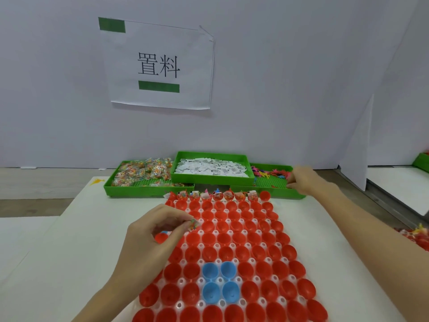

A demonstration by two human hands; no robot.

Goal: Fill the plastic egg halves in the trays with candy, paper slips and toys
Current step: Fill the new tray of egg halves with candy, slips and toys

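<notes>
Left hand [148, 238]: I'm seeing it pinching a candy packet [193, 224] over the red egg halves [234, 238] on the worktop.
Right hand [304, 178]: fingers curling, reaching into the toy tray [271, 182]; I cannot tell whether it is gripping anything.

Left hand [148, 238]: bare, no glove, ring or watch.
Right hand [304, 178]: bare likewise.
Forearms: both uncovered, no sleeve in view up to the frame edge.

Red egg halves [232, 238], far row filled
</notes>
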